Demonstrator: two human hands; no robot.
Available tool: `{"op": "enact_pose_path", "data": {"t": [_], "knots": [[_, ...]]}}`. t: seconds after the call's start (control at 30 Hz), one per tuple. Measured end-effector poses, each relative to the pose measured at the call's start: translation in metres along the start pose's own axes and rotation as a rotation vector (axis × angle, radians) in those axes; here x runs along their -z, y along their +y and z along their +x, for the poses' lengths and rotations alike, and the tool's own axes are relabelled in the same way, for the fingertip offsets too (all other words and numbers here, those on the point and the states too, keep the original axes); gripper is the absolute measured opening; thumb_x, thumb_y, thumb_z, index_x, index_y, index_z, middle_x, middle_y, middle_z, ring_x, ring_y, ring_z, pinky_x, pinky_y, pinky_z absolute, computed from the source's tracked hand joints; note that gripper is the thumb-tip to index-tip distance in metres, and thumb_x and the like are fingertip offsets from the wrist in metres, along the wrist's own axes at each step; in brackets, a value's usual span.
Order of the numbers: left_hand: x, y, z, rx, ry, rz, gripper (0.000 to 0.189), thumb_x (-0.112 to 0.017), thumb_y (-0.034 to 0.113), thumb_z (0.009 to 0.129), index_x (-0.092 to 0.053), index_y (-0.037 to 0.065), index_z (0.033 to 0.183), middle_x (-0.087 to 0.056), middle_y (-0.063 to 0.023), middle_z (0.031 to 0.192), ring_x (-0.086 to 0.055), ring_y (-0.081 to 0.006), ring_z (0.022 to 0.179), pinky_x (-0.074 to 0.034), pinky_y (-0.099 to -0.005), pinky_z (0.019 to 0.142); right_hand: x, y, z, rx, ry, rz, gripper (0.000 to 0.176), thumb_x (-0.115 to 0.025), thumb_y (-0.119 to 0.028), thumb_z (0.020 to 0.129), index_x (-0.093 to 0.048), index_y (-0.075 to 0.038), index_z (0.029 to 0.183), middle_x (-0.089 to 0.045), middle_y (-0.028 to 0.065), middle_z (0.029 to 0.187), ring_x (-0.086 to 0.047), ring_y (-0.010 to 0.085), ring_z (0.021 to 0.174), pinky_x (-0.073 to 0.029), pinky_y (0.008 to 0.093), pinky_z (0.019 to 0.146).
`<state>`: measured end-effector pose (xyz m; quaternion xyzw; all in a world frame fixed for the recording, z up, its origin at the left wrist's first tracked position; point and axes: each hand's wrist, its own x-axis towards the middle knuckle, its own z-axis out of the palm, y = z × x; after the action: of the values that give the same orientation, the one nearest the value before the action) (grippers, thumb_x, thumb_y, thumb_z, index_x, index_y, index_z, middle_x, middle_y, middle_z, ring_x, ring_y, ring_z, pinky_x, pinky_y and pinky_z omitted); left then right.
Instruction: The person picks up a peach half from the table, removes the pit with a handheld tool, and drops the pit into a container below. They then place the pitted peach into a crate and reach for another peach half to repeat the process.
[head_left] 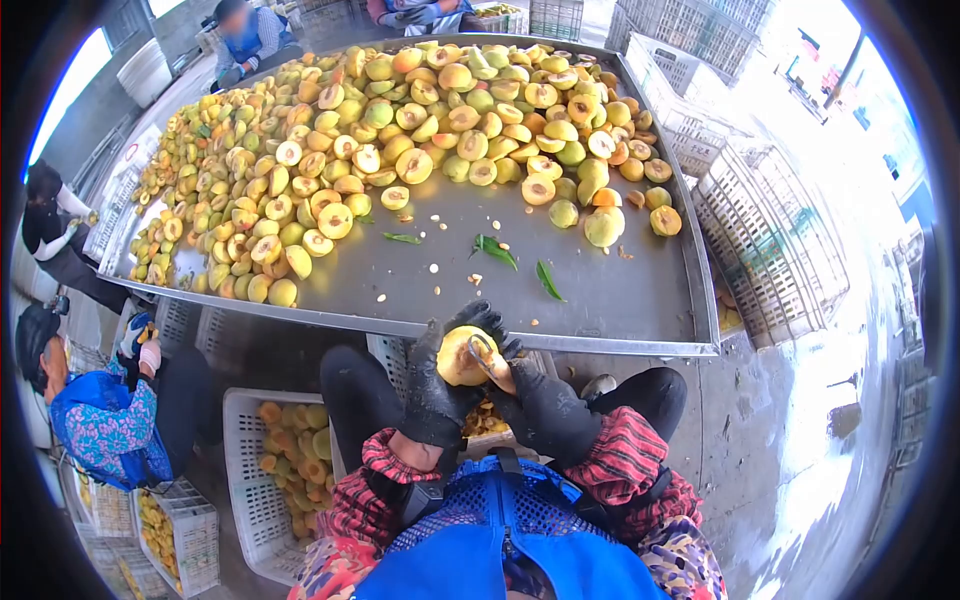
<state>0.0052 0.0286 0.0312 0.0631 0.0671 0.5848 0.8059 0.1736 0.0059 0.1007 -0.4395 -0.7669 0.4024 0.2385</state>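
Observation:
In black gloves, both my hands are together in front of my lap, just below the near edge of the metal table. A yellow peach half (460, 358) is held in my left hand (437, 385), its cut face up. My right hand (515, 385) is closed on a curved tool (490, 360), whose end rests against the peach's cut face. Past the table edge (560, 343) lie green leaves (495, 250) and small pale seeds. Many halved peaches (415, 165) are heaped farther back on the metal surface.
A white crate of peach halves (300, 460) stands at my lower left, and a small container (485, 420) between my legs. Stacked crates (770, 240) are at the right. Co-workers sit at the left (110, 410) and behind the table (250, 40).

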Motion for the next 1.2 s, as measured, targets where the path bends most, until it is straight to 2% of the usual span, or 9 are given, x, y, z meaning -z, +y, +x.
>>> {"op": "enact_pose_path", "data": {"t": [0.1,0.5,0.6,0.7,0.77,0.83,1.0,1.07,1.2], "knots": [[-0.003,-0.004,0.001,-0.061,0.159,0.155,0.060,-0.030,0.043,0.092,-0.037,-0.003,0.130,-0.050,-0.0193,0.123,-0.051,-0.0301,0.111,-0.039,-0.0420,0.098,-0.001,-0.001,0.000,-0.019,-0.029,-0.016,0.025,-0.053,-0.017,0.086,-0.046,-0.002,0.106,-0.058,0.0221,0.079,-0.059,0.0390,0.074,-0.044,0.0451,0.062],[-0.020,-0.015,-0.002,-0.147,0.283,0.261,0.055,-0.029,0.039,0.092,-0.048,-0.003,0.121,-0.056,-0.0176,0.115,-0.055,-0.0294,0.104,-0.043,-0.0402,0.094,-0.022,0.018,0.002,-0.099,-0.127,-0.200,0.021,-0.049,-0.023,0.087,-0.045,-0.005,0.099,-0.058,0.0228,0.073,-0.058,0.0404,0.070,-0.042,0.0494,0.059],[-0.001,-0.017,-0.002,-0.165,0.250,0.609,0.046,-0.038,0.032,0.092,-0.049,-0.002,0.120,-0.057,-0.0170,0.112,-0.056,-0.0270,0.102,-0.046,-0.0376,0.090,-0.026,0.023,0.000,-0.063,-0.132,-0.244,0.023,-0.052,-0.019,0.085,-0.043,-0.005,0.101,-0.057,0.0226,0.073,-0.058,0.0401,0.069,-0.042,0.0495,0.059],[0.033,-0.015,-0.017,-0.179,0.334,0.601,0.036,-0.050,0.021,0.089,-0.052,-0.002,0.116,-0.059,-0.0138,0.108,-0.058,-0.0232,0.098,-0.048,-0.0329,0.085,-0.027,0.027,-0.002,0.002,-0.130,-0.236,0.026,-0.054,-0.016,0.082,-0.042,-0.004,0.103,-0.057,0.0223,0.072,-0.058,0.0401,0.069,-0.043,0.0493,0.058],[0.034,-0.010,-0.005,-0.355,0.261,1.191,0.030,-0.059,0.020,0.080,-0.056,0.001,0.103,-0.062,-0.0120,0.094,-0.060,-0.0230,0.083,-0.049,-0.0333,0.076,-0.029,0.031,0.001,0.026,-0.157,-0.223,0.028,-0.054,-0.014,0.081,-0.042,-0.004,0.103,-0.057,0.0223,0.072,-0.058,0.0401,0.069,-0.043,0.0490,0.058],[0.028,-0.005,-0.004,-0.437,0.217,1.528,0.026,-0.064,0.019,0.075,-0.059,0.002,0.094,-0.063,-0.0112,0.086,-0.062,-0.0235,0.075,-0.050,-0.0334,0.071,-0.023,0.025,0.001,-0.043,-0.236,-0.206,0.030,-0.054,-0.014,0.080,-0.042,-0.002,0.106,-0.057,0.0228,0.074,-0.059,0.0398,0.069,-0.044,0.0486,0.058],[0.021,0.010,-0.010,-0.590,0.070,1.719,0.023,-0.066,0.021,0.071,-0.061,0.003,0.086,-0.063,-0.0119,0.082,-0.062,-0.0247,0.075,-0.049,-0.0339,0.068,-0.023,0.028,0.001,-0.130,-0.329,-0.230,0.037,-0.054,-0.014,0.081,-0.040,0.002,0.110,-0.058,0.0245,0.077,-0.059,0.0396,0.071,-0.045,0.0474,0.059],[0.011,0.012,-0.008,-0.540,0.059,1.796,0.024,-0.065,0.020,0.072,-0.061,0.003,0.088,-0.063,-0.0127,0.082,-0.062,-0.0251,0.076,-0.049,-0.0334,0.069,-0.023,0.025,0.003,-0.188,-0.366,-0.253,0.038,-0.053,-0.015,0.082,-0.039,0.004,0.111,-0.058,0.0252,0.079,-0.059,0.0396,0.072,-0.045,0.0472,0.060],[-0.001,0.021,-0.005,-0.307,0.052,2.002,0.024,-0.062,0.017,0.073,-0.060,0.001,0.091,-0.063,-0.0136,0.084,-0.062,-0.0247,0.078,-0.049,-0.0323,0.071,-0.044,0.049,-0.003,-0.064,-0.243,-0.131,0.032,-0.053,-0.017,0.084,-0.039,0.003,0.106,-0.057,0.0234,0.075,-0.059,0.0383,0.069,-0.044,0.0468,0.057]]}}
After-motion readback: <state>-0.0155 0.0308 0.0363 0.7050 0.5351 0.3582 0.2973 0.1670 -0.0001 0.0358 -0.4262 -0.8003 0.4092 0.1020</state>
